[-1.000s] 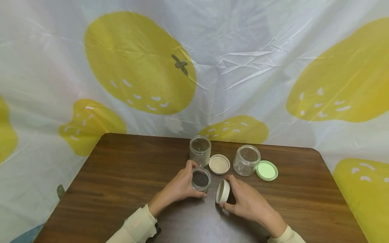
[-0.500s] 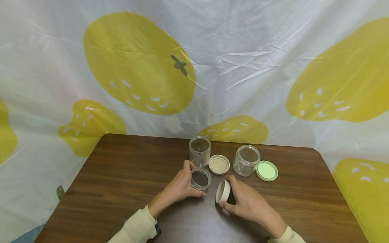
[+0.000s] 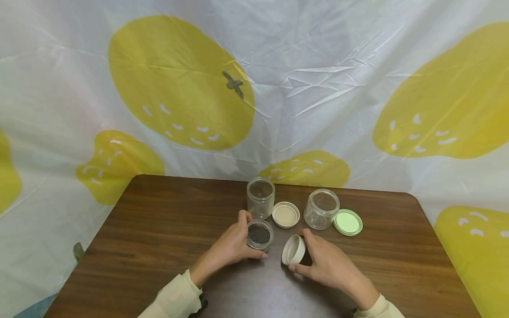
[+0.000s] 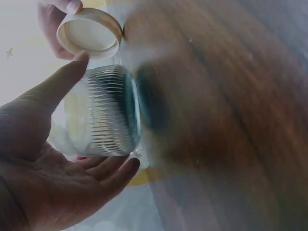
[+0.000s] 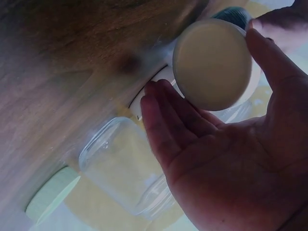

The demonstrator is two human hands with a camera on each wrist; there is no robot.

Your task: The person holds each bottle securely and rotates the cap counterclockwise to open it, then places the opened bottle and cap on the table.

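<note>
My left hand (image 3: pixel 232 246) holds a small clear jar (image 3: pixel 260 234) of dark contents, thumb on the near side and fingers round the far side. The left wrist view shows the ribbed wall of this jar (image 4: pixel 108 113) between thumb and fingers. Just to its right, my right hand (image 3: pixel 330 263) grips a cream screw lid (image 3: pixel 293 250) by its edge, tilted with the hollow side turned toward the jar and partly up. From the right wrist, the flat top of the lid (image 5: pixel 212 65) faces the palm.
Behind the hands stand a tall clear jar (image 3: pixel 260 205) and a wider clear jar (image 3: pixel 321 216), both without lids. A beige lid (image 3: pixel 285 215) lies between them, and a green lid (image 3: pixel 347 222) lies to the right. A fruit-print cloth (image 3: pixel 278 88) hangs behind the wooden table (image 3: pixel 167 221).
The lid in my right hand has tipped back, so more of its inside shows from above. My left hand and the jar have shifted very slightly left.
</note>
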